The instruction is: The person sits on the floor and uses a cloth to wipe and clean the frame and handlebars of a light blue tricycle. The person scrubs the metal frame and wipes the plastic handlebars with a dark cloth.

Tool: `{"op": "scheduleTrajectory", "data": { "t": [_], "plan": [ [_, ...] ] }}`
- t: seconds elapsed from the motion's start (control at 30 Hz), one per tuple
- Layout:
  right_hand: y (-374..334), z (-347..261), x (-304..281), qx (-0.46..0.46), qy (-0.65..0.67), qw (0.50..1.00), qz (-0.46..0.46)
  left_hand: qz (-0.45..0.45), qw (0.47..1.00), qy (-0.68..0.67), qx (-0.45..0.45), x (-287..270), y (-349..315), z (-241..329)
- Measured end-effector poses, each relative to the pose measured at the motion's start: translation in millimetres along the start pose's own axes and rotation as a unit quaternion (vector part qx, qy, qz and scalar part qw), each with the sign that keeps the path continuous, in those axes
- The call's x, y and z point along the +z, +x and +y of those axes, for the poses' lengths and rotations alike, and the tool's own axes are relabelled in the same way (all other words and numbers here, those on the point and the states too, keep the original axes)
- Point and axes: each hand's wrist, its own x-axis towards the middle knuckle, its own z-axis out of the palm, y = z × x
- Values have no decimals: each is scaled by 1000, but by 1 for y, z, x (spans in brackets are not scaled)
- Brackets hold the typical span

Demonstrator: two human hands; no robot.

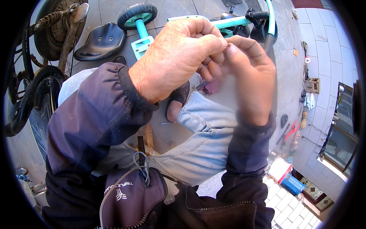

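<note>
My left hand [179,55] is closed, thumb and index finger pinched together, the other fingers curled. My right hand [253,74], slightly blurred, meets it fingertip to fingertip, also in a pinch. Between the fingertips is a tiny dark bit, too small to name. Just beyond the hands lies a turquoise frame [232,23] with a dark grip at one end. A turquoise wheel with a black tyre [138,16] is on a turquoise shaft that ends in a turquoise bracket [140,47], partly behind my left hand.
A black seat [101,42] lies on the paving at the far left, near a rusty vehicle with a coil spring [55,19]. Below my hands, a dark reddish cloth [209,87] lies on the ground. Red-handled pliers [291,131] and a blue container [293,184] are along the tiled wall.
</note>
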Motion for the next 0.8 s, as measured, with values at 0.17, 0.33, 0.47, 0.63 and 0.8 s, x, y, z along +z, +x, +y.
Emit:
{"op": "scheduleTrajectory", "data": {
  "t": [0.17, 0.33, 0.47, 0.63, 0.8],
  "plan": [
    [0, 0, 0, 2, 5, 1000, -3, -4, 1000, -3, -1, 0, 0, 1],
    [0, 0, 0, 12, 4, 1000, 1, -6, 1000, 4, -6, 0, 0, 1],
    [0, 1, 0, 14, 0, 1000, -2, 1, 1000, 26, -12, 0, -1, 2],
    [-1, 1, 0, 14, -3, 1000, 1, 2, 1000, 28, -7, 1, -1, 1],
    [-1, 1, 0, 13, 1, 1000, 2, 0, 1000, 28, -10, 0, -1, 0]
  ]
}}
